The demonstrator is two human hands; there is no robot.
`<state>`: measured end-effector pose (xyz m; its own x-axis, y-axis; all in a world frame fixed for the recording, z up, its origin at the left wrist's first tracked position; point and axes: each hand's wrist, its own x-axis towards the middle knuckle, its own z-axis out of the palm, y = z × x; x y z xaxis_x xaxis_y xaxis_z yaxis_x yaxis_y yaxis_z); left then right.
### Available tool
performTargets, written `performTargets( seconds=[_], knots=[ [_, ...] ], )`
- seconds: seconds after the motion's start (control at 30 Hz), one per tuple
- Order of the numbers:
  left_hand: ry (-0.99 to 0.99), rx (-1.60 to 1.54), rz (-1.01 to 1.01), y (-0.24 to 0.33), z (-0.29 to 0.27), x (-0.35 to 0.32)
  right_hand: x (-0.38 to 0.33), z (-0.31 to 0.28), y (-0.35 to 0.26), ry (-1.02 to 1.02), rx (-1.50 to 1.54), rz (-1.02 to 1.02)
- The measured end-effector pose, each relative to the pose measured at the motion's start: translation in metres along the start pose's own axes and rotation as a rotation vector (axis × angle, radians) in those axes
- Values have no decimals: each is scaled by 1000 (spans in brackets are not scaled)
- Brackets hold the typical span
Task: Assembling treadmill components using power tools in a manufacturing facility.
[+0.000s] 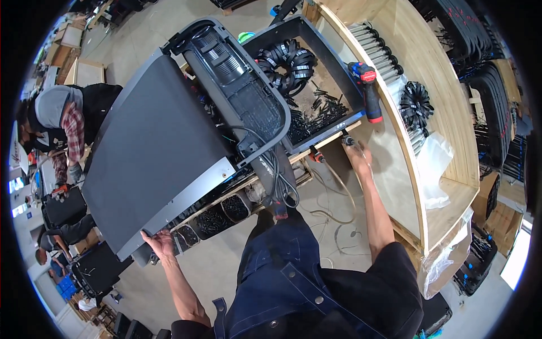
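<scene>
A large dark grey treadmill (158, 141) lies tilted on a wooden workbench, its black front housing (237, 85) at the far end with cables hanging off it. My left hand (160, 244) grips the near lower corner of the treadmill's deck by its metal side rail. My right hand (358, 153) reaches out to the right and holds a small tool (347, 138) near the bench's edge, close to a red-tipped air fitting (317, 156). A red and blue cordless driver (368, 90) stands just beyond that hand.
A black bin (333, 62) holds black screws and bundled black straps. Small tubs of screws (217, 217) sit under the bench edge. A large wooden crate (435, 101) with plastic sheeting stands to the right. Another person in a plaid sleeve (70, 133) works at the left. Hoses trail on the floor.
</scene>
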<state>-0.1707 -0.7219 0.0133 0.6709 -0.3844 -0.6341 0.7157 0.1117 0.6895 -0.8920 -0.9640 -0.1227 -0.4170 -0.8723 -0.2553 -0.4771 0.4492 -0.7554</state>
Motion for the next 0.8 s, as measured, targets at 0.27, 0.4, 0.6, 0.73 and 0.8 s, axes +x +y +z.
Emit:
performTargets(
  seconds=[0.27,0.4,0.6,0.73,0.8],
  knots=[
    [54,90,41,6,-14,6,-183,-22,-117,-167,-98,-201],
    [41,18,20,-15,17,-3,-184,-7,-131,-640,-370,-29],
    [-67,356,125,-21,-11,-42,-132,68,48,-374,-198,-77],
    [87,777,40,-80,-50,-69,-61,139,97,-305,257,34],
    [69,1027,-68,-124,-68,-46,-14,151,140,-452,316,7]
  ],
)
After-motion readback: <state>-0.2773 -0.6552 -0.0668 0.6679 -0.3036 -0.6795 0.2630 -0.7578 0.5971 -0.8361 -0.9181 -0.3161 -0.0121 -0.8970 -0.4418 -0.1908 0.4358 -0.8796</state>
